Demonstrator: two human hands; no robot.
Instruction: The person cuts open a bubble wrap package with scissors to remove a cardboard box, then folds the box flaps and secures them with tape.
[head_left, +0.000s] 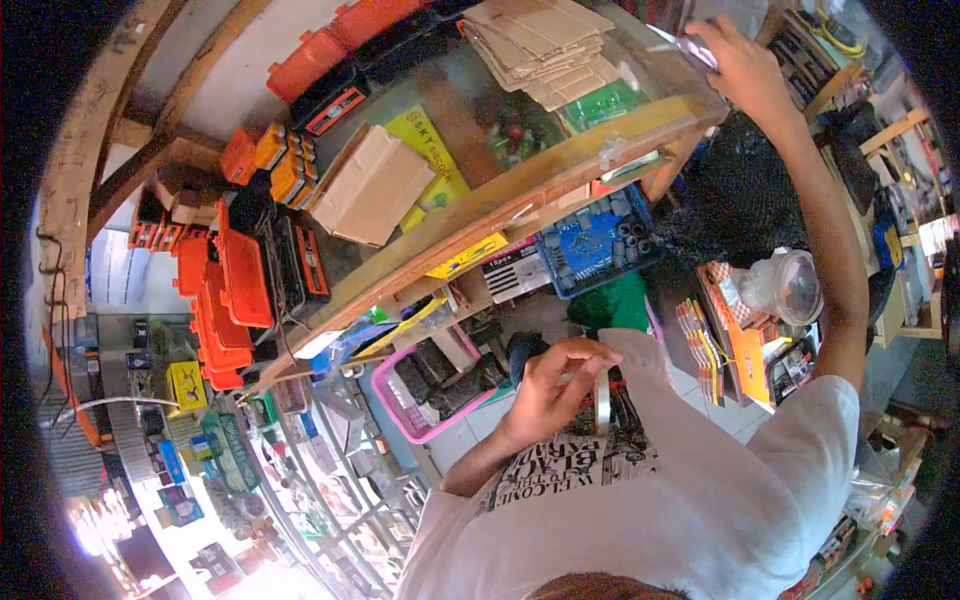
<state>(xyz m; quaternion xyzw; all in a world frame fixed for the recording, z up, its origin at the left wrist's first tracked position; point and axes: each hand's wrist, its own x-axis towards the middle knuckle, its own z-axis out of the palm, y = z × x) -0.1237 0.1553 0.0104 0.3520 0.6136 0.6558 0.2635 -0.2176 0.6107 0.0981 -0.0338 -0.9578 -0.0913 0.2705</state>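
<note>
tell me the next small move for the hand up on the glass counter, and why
Probably draw the right hand back toward the chest with the clear plastic packet it grips. That arm is stretched out over the glass counter, while the left hand waits close to the shirt, pinching a tape roll. Bringing the two together looks likeliest, though what the packet contains cannot be made out.

Orange cases (225, 300), a pink basket (425, 395), a blue basket (595, 250), a yellow packet (430, 150); white shirt (700, 500) printed with black lettering.

White short-sleeved T-shirt (690, 490), black printed lettering on chest, bare forearms
</note>
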